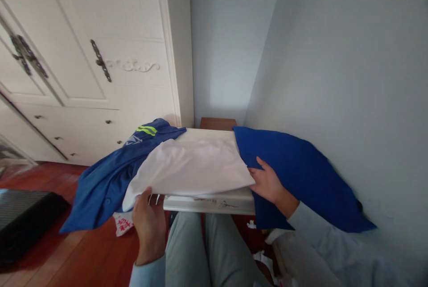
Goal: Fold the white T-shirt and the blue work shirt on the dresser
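A white garment [192, 166] lies folded on a small white table [214, 202] in front of me. My left hand [149, 224] is closed on its near left corner, which hangs over the table edge. My right hand [265, 182] grips its near right edge, thumb on top. A blue shirt with green stripes [110, 175] drapes off the table's left side, partly under the white garment. A plain blue cloth [301, 175] lies on the right against the wall, behind my right hand.
A white wardrobe [83, 55] with metal handles stands at the left. A grey wall [351, 77] runs close on the right. A dark flat case [23, 220] lies on the red wooden floor [83, 255]. My knees are under the table.
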A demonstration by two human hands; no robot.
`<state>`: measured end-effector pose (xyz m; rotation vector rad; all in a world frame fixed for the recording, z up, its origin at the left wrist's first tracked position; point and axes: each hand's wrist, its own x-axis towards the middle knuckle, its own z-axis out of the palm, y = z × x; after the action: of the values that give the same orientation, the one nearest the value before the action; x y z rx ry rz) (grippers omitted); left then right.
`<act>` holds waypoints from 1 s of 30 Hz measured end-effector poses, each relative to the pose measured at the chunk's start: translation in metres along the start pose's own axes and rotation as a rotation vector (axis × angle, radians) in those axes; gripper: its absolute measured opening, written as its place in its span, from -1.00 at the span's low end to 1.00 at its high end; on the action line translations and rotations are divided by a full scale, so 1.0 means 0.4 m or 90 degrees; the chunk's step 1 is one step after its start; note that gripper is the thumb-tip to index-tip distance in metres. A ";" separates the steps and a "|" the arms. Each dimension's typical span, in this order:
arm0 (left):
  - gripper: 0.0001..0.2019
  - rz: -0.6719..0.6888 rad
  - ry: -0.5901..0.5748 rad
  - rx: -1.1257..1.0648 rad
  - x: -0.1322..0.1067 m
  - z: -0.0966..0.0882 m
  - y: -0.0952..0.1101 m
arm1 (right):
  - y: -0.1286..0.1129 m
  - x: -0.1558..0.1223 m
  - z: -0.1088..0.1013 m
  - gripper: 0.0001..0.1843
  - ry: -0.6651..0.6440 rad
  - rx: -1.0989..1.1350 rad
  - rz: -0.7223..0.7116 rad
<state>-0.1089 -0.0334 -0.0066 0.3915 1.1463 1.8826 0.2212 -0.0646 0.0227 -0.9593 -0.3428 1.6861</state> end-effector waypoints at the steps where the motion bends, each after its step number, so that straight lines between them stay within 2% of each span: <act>1: -0.78 -0.017 0.010 -0.032 -0.002 -0.003 -0.004 | -0.021 0.005 -0.003 -0.41 -0.005 -0.023 0.018; 5: -0.74 -0.074 0.049 -0.153 -0.003 -0.011 -0.015 | -0.084 0.086 0.019 -0.40 0.006 -0.094 0.043; 10: -0.83 -0.182 0.037 -0.175 0.016 -0.035 0.001 | -0.149 0.268 0.072 -0.54 0.086 -0.190 0.004; 14: -0.81 -0.220 0.011 -0.163 0.036 -0.044 0.035 | -0.179 0.377 0.106 -0.61 0.035 -0.259 0.031; 18: -0.82 -0.211 -0.002 -0.070 0.069 -0.031 0.056 | -0.189 0.421 0.124 -0.75 0.032 -0.361 0.096; 22: -0.82 -0.161 0.080 0.084 0.101 -0.025 0.054 | -0.188 0.419 0.144 -0.67 0.040 -0.499 0.122; 24: -0.79 -0.093 0.097 0.167 0.108 -0.025 0.051 | -0.194 0.407 0.160 -0.69 0.065 -0.664 0.014; 27: -0.75 -0.021 0.051 0.215 0.108 -0.012 0.044 | -0.231 0.379 0.190 -0.83 0.130 -0.900 -0.236; 28: -0.74 -0.019 0.031 0.201 0.106 -0.001 0.041 | -0.252 0.368 0.201 -0.87 0.147 -0.941 -0.295; 30: -0.71 -0.034 0.008 0.159 0.100 0.038 0.029 | -0.310 0.342 0.222 -0.90 0.174 -0.970 -0.359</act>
<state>-0.1280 0.0050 0.0045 0.4826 1.3918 1.7028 0.2305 0.1237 0.1025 -1.8642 -1.6406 0.5272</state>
